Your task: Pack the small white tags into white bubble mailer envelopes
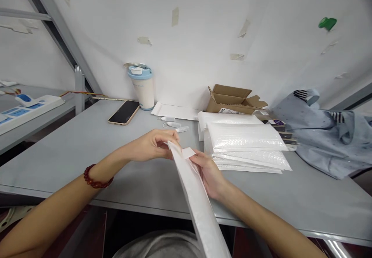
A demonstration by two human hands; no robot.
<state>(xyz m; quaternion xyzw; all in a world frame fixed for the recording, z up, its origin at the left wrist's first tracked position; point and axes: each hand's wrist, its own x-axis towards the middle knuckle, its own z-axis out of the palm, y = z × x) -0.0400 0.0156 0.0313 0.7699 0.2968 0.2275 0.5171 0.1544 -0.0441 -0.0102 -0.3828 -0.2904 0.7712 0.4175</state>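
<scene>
A white bubble mailer (195,196) slants from the middle of the desk down toward my body, one narrow end up between my hands. My left hand (155,145) pinches the upper left edge of that end, a beaded bracelet on its wrist. From the other side my right hand (209,172) grips the mailer, its thumb by a small white flap (188,153) at the top. What lies inside the mailer, if anything, is hidden. Just beyond my hands several small clear plastic pieces (173,124) lie on the grey desk (128,180).
A stack of white bubble mailers (247,138) sits right of my hands, before an open cardboard box (232,98). A phone (124,112) and a lidded cup (143,87) stand back left. Blue-grey fabric (328,134) covers the right side; a power strip (29,112) is far left.
</scene>
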